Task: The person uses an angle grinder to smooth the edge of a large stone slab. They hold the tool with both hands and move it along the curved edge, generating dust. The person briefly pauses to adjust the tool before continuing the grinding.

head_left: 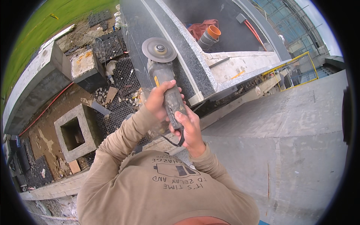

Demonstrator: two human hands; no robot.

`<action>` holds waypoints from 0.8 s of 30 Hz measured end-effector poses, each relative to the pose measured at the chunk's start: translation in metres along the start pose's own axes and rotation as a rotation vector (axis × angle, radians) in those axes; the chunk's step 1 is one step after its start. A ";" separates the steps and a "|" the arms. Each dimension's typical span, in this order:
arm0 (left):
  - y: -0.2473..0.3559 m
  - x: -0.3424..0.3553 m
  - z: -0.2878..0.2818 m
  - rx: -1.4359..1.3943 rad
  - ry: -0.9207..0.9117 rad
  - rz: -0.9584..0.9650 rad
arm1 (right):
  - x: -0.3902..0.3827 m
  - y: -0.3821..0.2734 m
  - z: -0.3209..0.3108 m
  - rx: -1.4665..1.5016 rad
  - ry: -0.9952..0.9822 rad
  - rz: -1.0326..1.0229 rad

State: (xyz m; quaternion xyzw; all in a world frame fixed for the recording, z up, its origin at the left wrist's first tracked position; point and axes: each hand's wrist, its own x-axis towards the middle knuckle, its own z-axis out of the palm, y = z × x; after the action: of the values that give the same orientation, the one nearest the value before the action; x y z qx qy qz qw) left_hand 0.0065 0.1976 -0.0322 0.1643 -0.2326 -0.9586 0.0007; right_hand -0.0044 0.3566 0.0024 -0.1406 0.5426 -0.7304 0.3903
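Both my hands grip an angle grinder (174,99) that points away from me. My left hand (159,99) is wrapped round its body just behind the head. Closer to me, my right hand (190,129) closes round the rear of the handle, with the thumb on top; a dark power cord (182,138) leaves there. At the front is a round cutting disc (159,50), with no guard visible over its upper side. It is held over a dark grey stone slab (137,22), beside a pale strip (176,37). Whether the disc touches the stone I cannot tell.
Dusty haze hangs behind the slab, near an orange-ended pipe (209,36) and red cloth (200,28). A concrete wall (277,161) stands on the right, a yellow rail (300,60) beyond. Left are a hollow concrete block (78,131), black plastic grids (122,75) and rubble.
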 end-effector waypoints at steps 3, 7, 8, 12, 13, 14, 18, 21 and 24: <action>0.005 0.003 -0.001 -0.017 -0.003 0.057 | 0.008 0.001 0.002 -0.001 0.003 -0.007; 0.015 0.010 -0.004 -0.014 -0.005 0.051 | 0.020 0.001 0.005 -0.010 -0.001 -0.021; 0.017 0.012 -0.005 -0.012 -0.006 0.056 | 0.022 0.001 0.006 -0.006 0.002 -0.022; 0.026 0.019 -0.008 -0.033 -0.009 0.060 | 0.031 0.001 0.010 -0.002 0.002 -0.026; 0.028 0.020 -0.008 -0.033 -0.008 0.055 | 0.033 0.001 0.010 -0.001 0.003 -0.028; 0.029 0.021 -0.008 -0.033 -0.005 0.052 | 0.034 0.000 0.011 0.005 0.002 -0.035; 0.031 0.024 -0.008 -0.042 0.010 0.085 | 0.040 0.000 0.011 -0.014 0.009 -0.034; 0.036 0.027 -0.009 -0.037 0.018 0.072 | 0.045 -0.001 0.012 -0.011 0.004 -0.030; 0.039 0.029 -0.009 -0.030 0.031 0.090 | 0.050 -0.001 0.012 0.003 -0.013 -0.036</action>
State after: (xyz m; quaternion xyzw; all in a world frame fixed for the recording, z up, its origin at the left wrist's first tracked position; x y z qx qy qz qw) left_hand -0.0215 0.1567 -0.0313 0.1684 -0.2254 -0.9583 0.0496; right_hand -0.0300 0.3123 -0.0027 -0.1546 0.5363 -0.7371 0.3809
